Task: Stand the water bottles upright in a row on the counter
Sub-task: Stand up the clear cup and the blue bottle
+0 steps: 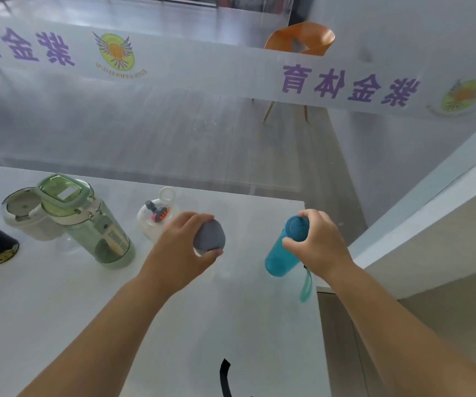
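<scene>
left of the green bottle (87, 222), two upright; beside it, white bottle (156, 217) upright. left hand (185, 247) clasping grey-capped bottle (209, 236), right hand (321, 242) gripping teal bottle (284, 250): both nearly placed.

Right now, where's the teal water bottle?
The teal water bottle stands near the right edge of the white counter in the head view, its cap in the right hand, to the right of the left hand on a grey-capped bottle.
</scene>
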`<action>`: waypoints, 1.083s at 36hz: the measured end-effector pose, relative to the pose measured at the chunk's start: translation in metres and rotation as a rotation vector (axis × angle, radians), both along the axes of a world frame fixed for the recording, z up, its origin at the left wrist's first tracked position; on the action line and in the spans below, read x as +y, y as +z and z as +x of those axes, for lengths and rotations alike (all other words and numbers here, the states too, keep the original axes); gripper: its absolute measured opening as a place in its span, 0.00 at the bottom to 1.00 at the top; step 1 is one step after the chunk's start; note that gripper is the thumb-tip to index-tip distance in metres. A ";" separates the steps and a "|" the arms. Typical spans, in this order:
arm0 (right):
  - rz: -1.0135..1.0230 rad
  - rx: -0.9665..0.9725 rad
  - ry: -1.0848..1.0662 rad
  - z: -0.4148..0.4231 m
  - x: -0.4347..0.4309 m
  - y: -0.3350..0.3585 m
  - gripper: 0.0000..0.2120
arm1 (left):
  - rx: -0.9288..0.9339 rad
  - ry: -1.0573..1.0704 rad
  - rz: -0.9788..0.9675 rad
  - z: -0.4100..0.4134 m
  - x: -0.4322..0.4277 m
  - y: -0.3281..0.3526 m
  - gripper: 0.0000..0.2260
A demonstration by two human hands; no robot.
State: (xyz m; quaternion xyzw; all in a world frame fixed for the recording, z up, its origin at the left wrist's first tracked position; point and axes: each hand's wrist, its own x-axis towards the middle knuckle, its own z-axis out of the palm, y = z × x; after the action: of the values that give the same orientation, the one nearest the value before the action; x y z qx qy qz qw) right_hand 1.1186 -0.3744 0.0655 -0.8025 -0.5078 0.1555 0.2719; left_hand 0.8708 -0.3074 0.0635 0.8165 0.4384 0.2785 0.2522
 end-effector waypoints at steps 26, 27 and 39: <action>-0.183 -0.074 0.305 0.010 0.015 0.001 0.28 | 0.025 -0.045 -0.166 -0.002 -0.003 -0.004 0.25; -0.185 -0.072 0.303 0.010 0.014 0.001 0.27 | 0.015 -0.040 -0.169 -0.003 -0.004 -0.005 0.25; -0.198 -0.098 0.270 0.005 0.012 0.001 0.29 | 0.049 -0.008 -0.193 -0.006 -0.011 -0.002 0.26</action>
State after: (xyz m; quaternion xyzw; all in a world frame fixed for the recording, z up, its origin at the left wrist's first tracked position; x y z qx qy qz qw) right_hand 1.1239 -0.3625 0.0661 -0.7564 -0.6059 0.2004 0.1432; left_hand 0.8649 -0.3184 0.0614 0.7968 0.4658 0.2138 0.3199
